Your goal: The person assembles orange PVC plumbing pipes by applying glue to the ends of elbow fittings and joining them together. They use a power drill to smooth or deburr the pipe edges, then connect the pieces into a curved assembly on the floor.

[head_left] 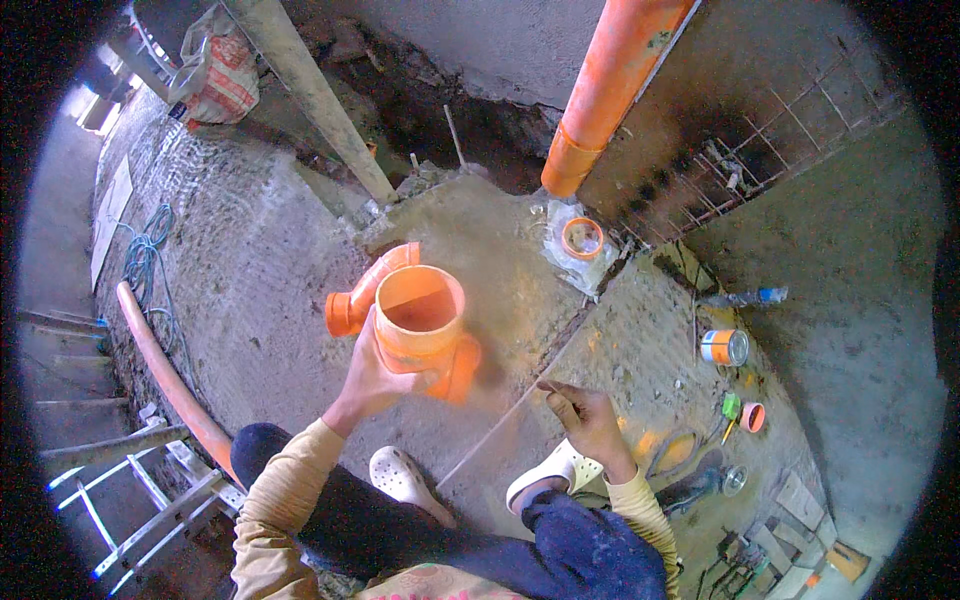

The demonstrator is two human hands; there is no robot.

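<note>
Orange fitting (pixel 422 346) — underside unseen

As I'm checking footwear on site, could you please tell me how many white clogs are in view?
2: the left clog, lower in the picture than the left hand, and the right clog, just below the right hand. Others may be hidden.

Free gap between orange fitting (pixel 413 346) and right hand (pixel 592 425), pipe (pixel 612 85) beyond.

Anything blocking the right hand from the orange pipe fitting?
Nothing visible between the right hand and the orange pipe fitting that the left hand grips: just air, with the concrete floor beneath.
</note>
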